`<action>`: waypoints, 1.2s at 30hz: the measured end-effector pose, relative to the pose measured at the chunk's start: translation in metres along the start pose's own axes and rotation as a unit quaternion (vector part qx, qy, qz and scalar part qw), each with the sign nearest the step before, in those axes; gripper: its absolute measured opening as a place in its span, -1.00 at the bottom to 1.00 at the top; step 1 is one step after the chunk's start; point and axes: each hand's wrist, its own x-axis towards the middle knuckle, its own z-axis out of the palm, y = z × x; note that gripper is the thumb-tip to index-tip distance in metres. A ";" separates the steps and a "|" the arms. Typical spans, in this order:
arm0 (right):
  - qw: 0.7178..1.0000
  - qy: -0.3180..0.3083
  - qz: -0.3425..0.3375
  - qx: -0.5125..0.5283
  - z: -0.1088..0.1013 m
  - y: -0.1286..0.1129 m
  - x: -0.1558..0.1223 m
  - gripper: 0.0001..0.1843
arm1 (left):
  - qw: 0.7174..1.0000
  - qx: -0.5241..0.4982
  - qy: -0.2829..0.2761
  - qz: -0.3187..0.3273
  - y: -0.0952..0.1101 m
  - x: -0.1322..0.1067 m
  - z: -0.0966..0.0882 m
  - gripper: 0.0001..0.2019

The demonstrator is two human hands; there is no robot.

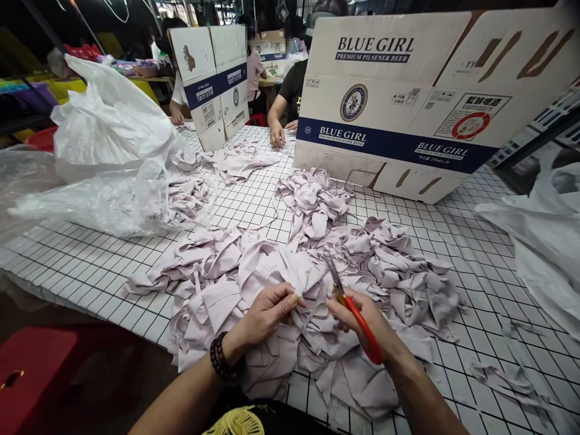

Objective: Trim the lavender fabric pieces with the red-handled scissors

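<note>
A wide heap of pale lilac fabric pieces [217, 305] lies on the table in front of me. My left hand [274, 307], with a dark beaded bracelet [221, 359] at its wrist, pinches the edge of one fabric piece [272, 266] over the heap. Scissors with red handles [365, 329] rest in my right hand [362, 314], their blades pointing up and away from me. The blades are close to the fabric, a little right of my left fingers. Whether the blades are spread is hard to make out.
A large beer carton [394, 78] stands at the back right, and a smaller carton [218, 84] farther left. White plastic bags [113, 121] sit at the left, another bag [544, 223] at the right. A co-worker's hand [277, 134] is across the grid-patterned table [122, 260]. A red stool [40, 374] stands lower left.
</note>
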 end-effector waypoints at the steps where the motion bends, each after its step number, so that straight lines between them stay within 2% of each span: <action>1: 0.998 -0.018 0.003 0.055 0.002 0.001 0.001 -0.64 | 1.000 -0.004 -0.001 0.000 0.001 0.001 0.001 -0.60; 3: 0.995 -0.023 -0.014 0.098 0.011 0.004 0.003 -0.62 | 1.000 -0.001 0.000 0.003 0.004 0.002 0.004 -0.62; 6: 0.995 0.017 -0.034 0.097 0.030 0.005 0.012 -0.53 | 0.996 0.069 0.008 0.054 0.012 0.001 0.004 -0.65; 9: 0.987 0.047 -0.041 0.151 0.042 -0.005 0.020 -0.59 | 0.969 0.202 0.074 0.120 0.020 -0.002 -0.003 -0.72; 10: 0.981 0.048 -0.046 0.181 0.043 -0.010 0.022 -0.57 | 0.956 0.244 0.101 0.130 0.020 -0.003 -0.007 -0.69; 12: 0.969 0.021 -0.055 0.239 0.040 -0.022 0.020 -0.53 | 0.934 0.315 0.116 0.124 0.018 0.000 -0.015 -0.38; 13: 0.964 -0.002 -0.056 0.260 0.036 -0.027 0.018 -0.53 | 0.927 0.343 0.099 0.112 0.017 0.003 -0.019 -0.29; 14: 0.961 -0.017 -0.057 0.269 0.032 -0.031 0.015 -0.54 | 0.923 0.366 0.071 0.099 0.015 0.007 -0.022 -0.35; 15: 0.963 -0.018 -0.056 0.264 0.027 -0.034 0.012 -0.55 | 0.919 0.382 0.042 0.086 0.015 0.011 -0.025 -0.51; 16: 0.966 0.005 -0.052 0.252 0.021 -0.034 0.009 -0.56 | 0.918 0.390 0.015 0.071 0.017 0.017 -0.028 -0.69; 17: 0.970 0.043 -0.043 0.234 0.014 -0.032 0.006 -0.57 | 0.920 0.388 -0.011 0.054 0.020 0.022 -0.032 -0.76; 18: 0.972 0.088 -0.028 0.214 0.007 -0.027 0.003 -0.57 | 0.926 0.373 -0.039 0.031 0.026 0.028 -0.036 -0.71; 20: 0.970 0.160 0.008 0.180 -0.009 -0.014 -0.004 -0.60 | 0.947 0.302 -0.100 -0.035 0.045 0.040 -0.046 -0.65; 22: 0.968 0.188 0.031 0.163 -0.022 0.003 -0.011 -0.62 | 0.968 0.202 -0.119 -0.084 0.076 0.056 -0.061 -0.66; 23: 0.967 0.194 0.039 0.163 -0.026 0.012 -0.015 -0.61 | 0.979 0.160 -0.094 -0.086 0.097 0.068 -0.070 -0.68; 24: 0.965 0.200 0.044 0.165 -0.029 0.019 -0.018 -0.61 | 0.987 0.138 -0.042 -0.065 0.120 0.082 -0.080 -0.69; 26: 0.961 0.210 0.053 0.170 -0.030 0.031 -0.023 -0.60 | 0.986 0.131 0.100 0.031 0.173 0.116 -0.101 -0.76; 27: 0.960 0.216 0.057 0.170 -0.029 0.035 -0.024 -0.60 | 0.981 0.128 0.128 0.067 0.202 0.135 -0.112 -0.76; 28: 0.958 0.224 0.059 0.167 -0.028 0.038 -0.024 -0.61 | 0.974 0.129 0.154 0.100 0.231 0.154 -0.122 -0.68; 30: 0.956 0.247 0.059 0.149 -0.026 0.042 -0.019 -0.61 | 0.930 0.189 0.252 0.190 0.280 0.188 -0.139 -0.45; 31: 0.955 0.262 0.058 0.124 -0.025 0.042 -0.015 -0.62 | 0.924 0.200 0.264 0.192 0.298 0.201 -0.144 -0.49; 33: 0.952 0.298 0.059 0.048 -0.026 0.042 -0.003 -0.68 | 0.920 0.230 0.272 0.163 0.313 0.219 -0.149 -0.63; 34: 0.947 0.314 0.060 0.010 -0.028 0.041 0.006 -0.70 | 0.925 0.242 0.263 0.128 0.310 0.223 -0.148 -0.70; 36: 0.938 0.338 0.064 -0.045 -0.030 0.037 0.027 -0.74 | 0.932 0.269 0.237 0.046 0.282 0.227 -0.136 -0.72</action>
